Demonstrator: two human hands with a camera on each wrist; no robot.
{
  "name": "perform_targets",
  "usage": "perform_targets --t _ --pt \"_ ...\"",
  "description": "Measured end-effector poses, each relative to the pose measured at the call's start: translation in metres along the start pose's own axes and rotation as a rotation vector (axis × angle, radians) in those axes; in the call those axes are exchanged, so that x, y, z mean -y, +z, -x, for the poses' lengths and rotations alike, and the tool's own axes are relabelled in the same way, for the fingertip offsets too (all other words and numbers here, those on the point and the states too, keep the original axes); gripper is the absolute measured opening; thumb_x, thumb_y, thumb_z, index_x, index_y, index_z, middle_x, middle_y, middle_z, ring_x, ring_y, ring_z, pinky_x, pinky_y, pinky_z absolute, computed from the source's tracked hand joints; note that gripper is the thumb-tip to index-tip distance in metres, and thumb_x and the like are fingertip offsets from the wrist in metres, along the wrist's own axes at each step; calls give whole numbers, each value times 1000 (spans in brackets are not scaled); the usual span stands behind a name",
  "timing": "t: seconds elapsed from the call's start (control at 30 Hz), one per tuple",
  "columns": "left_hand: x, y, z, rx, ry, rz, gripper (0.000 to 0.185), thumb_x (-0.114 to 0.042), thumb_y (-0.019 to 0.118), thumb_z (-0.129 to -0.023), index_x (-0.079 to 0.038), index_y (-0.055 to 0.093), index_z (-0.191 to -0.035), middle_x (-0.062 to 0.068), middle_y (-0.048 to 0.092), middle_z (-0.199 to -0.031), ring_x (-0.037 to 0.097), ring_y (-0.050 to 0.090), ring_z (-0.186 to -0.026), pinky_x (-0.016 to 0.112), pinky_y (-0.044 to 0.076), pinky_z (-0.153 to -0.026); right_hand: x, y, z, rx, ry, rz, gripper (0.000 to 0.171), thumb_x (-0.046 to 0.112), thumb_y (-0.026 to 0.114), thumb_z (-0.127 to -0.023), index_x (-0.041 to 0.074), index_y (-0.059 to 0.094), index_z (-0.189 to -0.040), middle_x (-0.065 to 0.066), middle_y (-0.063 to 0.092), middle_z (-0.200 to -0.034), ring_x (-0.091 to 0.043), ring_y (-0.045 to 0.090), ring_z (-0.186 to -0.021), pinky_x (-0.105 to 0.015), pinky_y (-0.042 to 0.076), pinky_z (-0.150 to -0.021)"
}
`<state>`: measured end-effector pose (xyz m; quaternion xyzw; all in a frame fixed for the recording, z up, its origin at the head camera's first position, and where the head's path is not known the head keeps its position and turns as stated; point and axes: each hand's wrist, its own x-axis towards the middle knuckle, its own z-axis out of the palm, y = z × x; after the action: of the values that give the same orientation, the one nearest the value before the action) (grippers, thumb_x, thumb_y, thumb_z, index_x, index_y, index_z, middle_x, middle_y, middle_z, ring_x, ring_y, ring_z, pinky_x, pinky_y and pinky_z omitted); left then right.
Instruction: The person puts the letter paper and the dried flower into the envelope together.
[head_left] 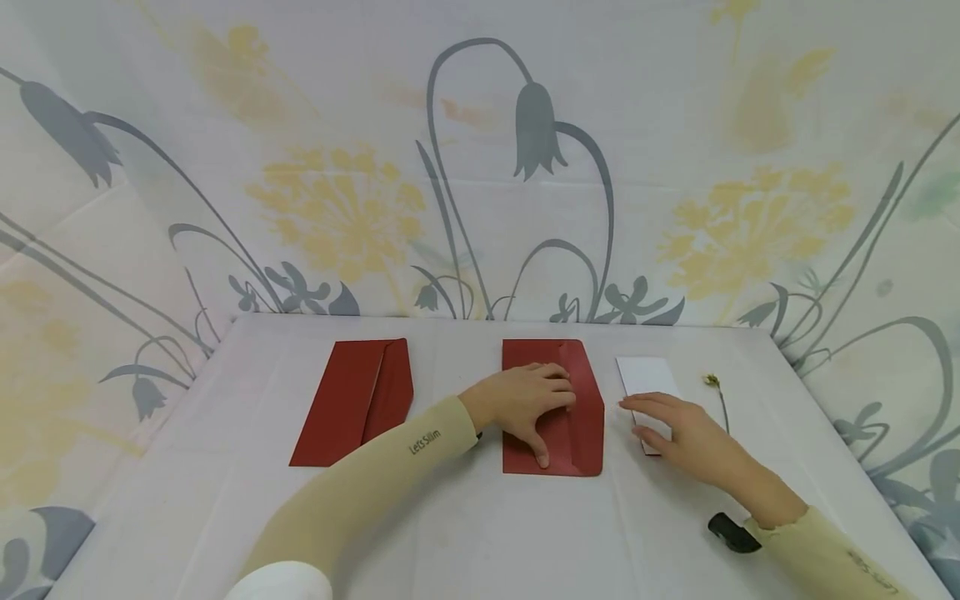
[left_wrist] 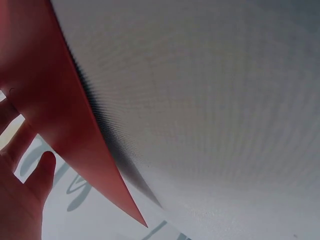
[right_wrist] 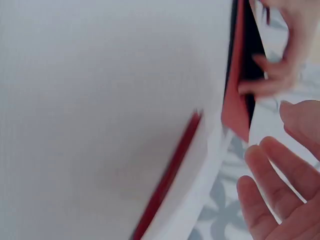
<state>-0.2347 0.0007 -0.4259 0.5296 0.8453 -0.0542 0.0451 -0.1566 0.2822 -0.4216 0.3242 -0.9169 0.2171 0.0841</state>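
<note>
My left hand (head_left: 521,402) lies over the middle red envelope (head_left: 588,433), fingers and thumb spread across it; the left wrist view shows the envelope's edge (left_wrist: 75,120) beside that hand. Whether the fingers press the paper I cannot tell. To the right, my right hand (head_left: 686,433) hovers at a small white card (head_left: 647,373), fingers loosely extended and partly covering it. A dark red edge (right_wrist: 167,175) shows by the card in the right wrist view, where my right-hand fingers (right_wrist: 275,190) hold nothing.
Another red envelope (head_left: 341,400), its flap toward the right, lies on the left of the white-covered table (head_left: 457,533). A small dried flower (head_left: 712,381) on a thin stem lies right of the card. Floral cloth (head_left: 480,233) stands behind.
</note>
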Motion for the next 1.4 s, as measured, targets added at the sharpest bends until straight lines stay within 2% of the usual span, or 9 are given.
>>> perform_targets --t 0.2,0.33,0.47,0.63,0.7,0.8,1.03,1.17,1.4 --pt "0 0 0 -6 5 -9 87 -82 66 -69 -24 51 -132 -6 47 -142 15 28 -138 30 34 -110 -27 -21 8 -116 119 -30 40 1 76 -86 3 65 -125 -10 70 -114 -24 68 -91 -37 57 -74" --pt "-1 -2 0 -3 -2 -41 87 -84 64 -68 -25 52 -131 -7 48 -140 14 31 -135 35 33 -107 -41 -26 14 -124 168 -44 38 0 74 -87 1 65 -124 -12 70 -111 -16 67 -86 -26 56 -73" --pt "-3 -4 1 5 -8 -72 86 -85 63 -68 -26 53 -130 -8 50 -137 13 34 -131 37 33 -100 -49 -25 20 -116 190 -33 35 -1 73 -86 -1 66 -121 -13 71 -108 -6 64 -84 -24 56 -71" --pt "-3 -3 0 4 -7 -84 87 -86 62 -68 -26 53 -131 -8 50 -136 13 34 -130 37 32 -98 -53 -24 22 -101 249 -10 33 -1 73 -85 -3 66 -118 -16 70 -107 -21 67 -84 -30 56 -69" --pt "-3 -4 0 4 -5 -87 87 -86 62 -68 -26 53 -130 -8 50 -135 13 34 -130 37 32 -98 -54 -24 21 -108 287 3 31 0 74 -85 -4 67 -115 -16 70 -103 -30 68 -83 -32 56 -68" --pt "-3 -4 -1 6 -5 -86 87 -86 63 -68 -26 53 -130 -8 50 -136 13 34 -130 36 33 -98 -55 -24 19 -115 374 4 31 6 75 -86 -5 67 -114 -16 69 -100 -33 68 -85 -35 54 -67" --pt "-2 -2 -1 -1 -4 -68 86 -85 64 -67 -26 53 -128 -8 51 -134 12 33 -130 36 32 -97 -61 -20 11 28 613 -28 61 32 78 -87 -10 55 -124 -25 64 -105 -40 63 -93 -47 52 -72" --pt "-2 -1 0 -6 -4 -58 86 -85 64 -67 -25 53 -128 -8 50 -135 12 32 -130 36 32 -97 -59 -17 5 72 670 -12 70 38 80 -83 -13 53 -122 -25 63 -98 -38 60 -85 -44 50 -65" --pt "-1 -1 -1 -25 6 -51 86 -85 64 -67 -25 53 -128 -8 51 -135 13 32 -131 35 32 -96 -59 -16 -4 110 729 -27 68 36 82 -80 -12 53 -118 -23 66 -96 -39 61 -85 -42 49 -63"
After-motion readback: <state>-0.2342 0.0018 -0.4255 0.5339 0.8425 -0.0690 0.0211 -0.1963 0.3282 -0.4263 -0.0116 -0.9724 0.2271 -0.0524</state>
